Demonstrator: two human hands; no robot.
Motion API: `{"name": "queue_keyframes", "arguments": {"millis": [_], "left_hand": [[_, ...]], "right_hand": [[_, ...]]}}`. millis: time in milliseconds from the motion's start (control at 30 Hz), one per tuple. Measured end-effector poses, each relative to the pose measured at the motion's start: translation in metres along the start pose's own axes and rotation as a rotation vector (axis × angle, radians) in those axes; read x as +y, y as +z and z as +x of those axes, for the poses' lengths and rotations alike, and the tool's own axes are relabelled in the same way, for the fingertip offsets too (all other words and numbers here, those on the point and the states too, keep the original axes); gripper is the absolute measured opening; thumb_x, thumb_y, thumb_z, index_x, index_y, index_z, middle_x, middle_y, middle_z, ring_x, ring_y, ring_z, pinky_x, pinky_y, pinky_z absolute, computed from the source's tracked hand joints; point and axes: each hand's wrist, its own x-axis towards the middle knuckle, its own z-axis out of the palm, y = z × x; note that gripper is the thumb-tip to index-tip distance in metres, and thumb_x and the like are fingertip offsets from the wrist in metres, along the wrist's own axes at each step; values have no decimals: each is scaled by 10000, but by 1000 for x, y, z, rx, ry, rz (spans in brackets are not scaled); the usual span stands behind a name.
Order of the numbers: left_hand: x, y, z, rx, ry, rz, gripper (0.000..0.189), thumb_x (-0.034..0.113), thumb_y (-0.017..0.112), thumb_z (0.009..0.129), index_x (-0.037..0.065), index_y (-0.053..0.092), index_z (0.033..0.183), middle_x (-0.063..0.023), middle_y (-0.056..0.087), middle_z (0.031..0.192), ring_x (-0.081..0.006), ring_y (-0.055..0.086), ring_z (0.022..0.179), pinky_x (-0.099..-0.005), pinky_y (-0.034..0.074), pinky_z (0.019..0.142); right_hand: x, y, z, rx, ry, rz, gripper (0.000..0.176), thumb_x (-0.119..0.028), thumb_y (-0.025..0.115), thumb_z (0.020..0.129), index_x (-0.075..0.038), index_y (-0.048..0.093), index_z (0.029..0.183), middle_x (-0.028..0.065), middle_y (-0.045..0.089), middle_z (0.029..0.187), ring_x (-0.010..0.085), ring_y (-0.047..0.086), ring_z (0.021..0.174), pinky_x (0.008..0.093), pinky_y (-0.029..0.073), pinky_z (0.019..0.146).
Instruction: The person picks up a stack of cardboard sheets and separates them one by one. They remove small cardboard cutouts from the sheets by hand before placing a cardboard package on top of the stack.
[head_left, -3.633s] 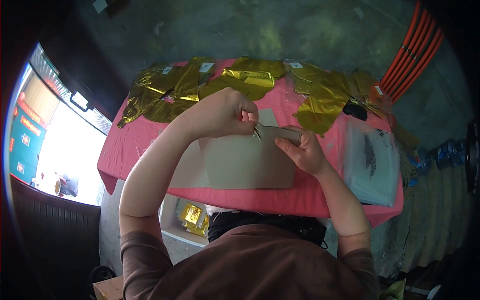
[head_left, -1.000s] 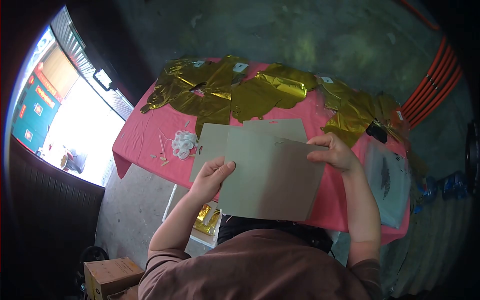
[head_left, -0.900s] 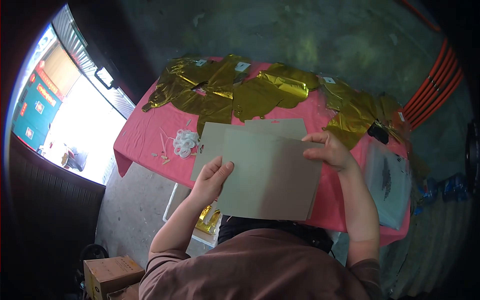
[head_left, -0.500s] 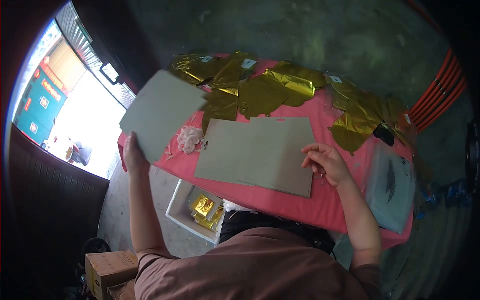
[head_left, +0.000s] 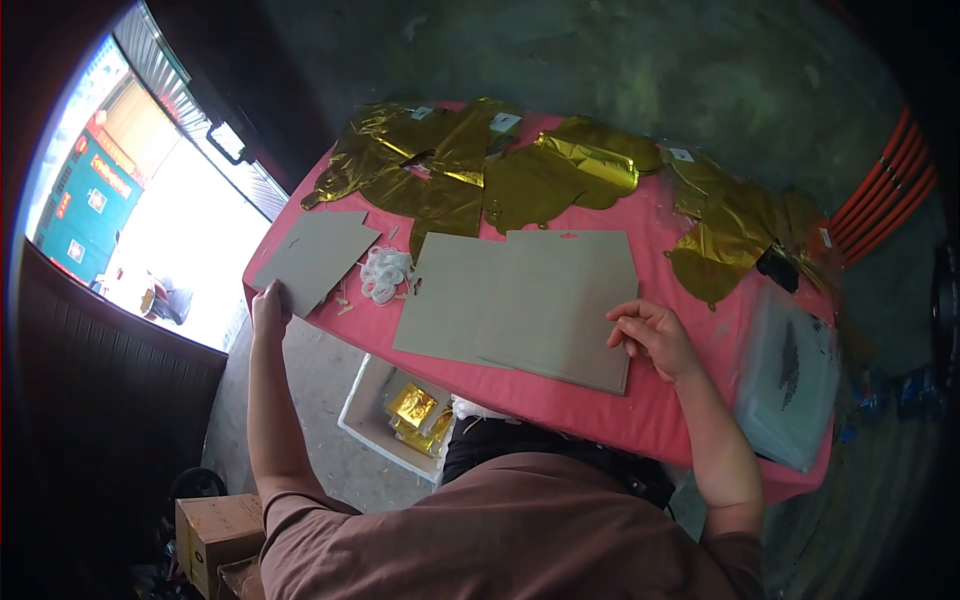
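My left hand [head_left: 270, 308] grips the near corner of some grey cardboard sheets [head_left: 315, 258] at the table's left end; they look like more than one, slightly fanned. Beside them lies a tangle of white ribbon [head_left: 384, 274]. In the middle of the table rest more grey cardboard sheets, a left one [head_left: 448, 300] overlapping a right stack [head_left: 572, 300], each with a small hanging hole. Over the right edge of that stack hovers my right hand [head_left: 652, 338], its fingers loosely bent and slightly apart, with nothing visible in them.
Gold foil balloons [head_left: 560, 175] lie along the back of the pink-covered table [head_left: 690, 430]. A clear plastic pack [head_left: 790, 380] sits at the right end. Below the front edge stands a white foam box [head_left: 375, 400] with gold packets. Cardboard boxes [head_left: 215, 540] are on the floor at left.
My left hand has lowered the grey sheets from a raised, tilted position down to the table's left end, uncovering gold foil behind. My right hand has barely moved.
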Motion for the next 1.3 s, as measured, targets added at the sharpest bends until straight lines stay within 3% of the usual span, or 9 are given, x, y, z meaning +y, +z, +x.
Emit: {"name": "queue_keyframes", "arguments": {"millis": [133,267,333,500,700,767,867,1033,1300], "left_hand": [[-3,-8,2,-76,-44,170,369,335,489,842,3,528,688,-50,469,518,-97,377,341,-265,236,298],[12,-13,1,-97,-182,648,441,414,486,843,18,521,652,-55,481,515,-133,400,340,-308,305,324],[20,-12,1,58,255,1192,506,476,518,807,-17,573,705,-159,600,639,-285,568,515,-388,440,501],[46,60,-59,-130,714,1017,482,487,595,720,31,633,870,-179,628,843,-323,610,779,-380,470,699],[44,90,-58,-165,581,1113,492,500,586,704,62,642,922,-166,632,850,-319,611,797,-387,474,723],[42,92,-57,-150,532,1126,493,501,574,711,55,644,908,-166,632,848,-321,611,791,-390,474,721],[37,91,-59,-24,504,1235,491,490,561,724,38,631,903,-161,634,827,-318,613,776,-397,475,713],[44,111,-81,12,846,1028,362,367,561,769,44,602,926,-163,631,775,-325,611,727,-399,476,663],[67,167,-121,-496,623,1005,363,363,569,747,45,611,917,-163,624,755,-288,617,738,-366,471,686]], "right_hand": [[1,0,0,-19,-6,-37,144,-63,477,848,-13,565,951,69,607,718,45,458,535,169,381,516],[3,-1,-1,-22,-1,-67,143,-53,476,847,-9,563,952,66,606,719,40,452,534,164,377,513],[4,-2,0,-18,2,-66,142,-52,476,848,-9,564,951,65,606,720,38,452,533,162,376,512],[7,-1,5,1,-8,-59,137,-46,479,847,-9,566,945,66,603,718,36,448,529,158,371,502],[12,1,-1,204,-248,-356,121,-58,510,830,-22,565,931,44,591,721,55,474,542,165,395,508],[-3,6,-5,308,-329,-978,233,-125,601,762,-5,551,955,68,570,795,192,563,700,276,464,639],[8,1,2,364,-556,-1239,388,-196,653,702,-5,530,1016,113,523,944,271,534,902,336,446,770],[10,-4,4,356,-393,-1188,511,-270,661,701,2,478,1094,129,469,1082,292,473,1019,380,410,840],[2,-1,9,335,-238,-1191,654,-266,713,650,14,430,1169,148,432,1177,306,427,1107,369,372,905]]}}
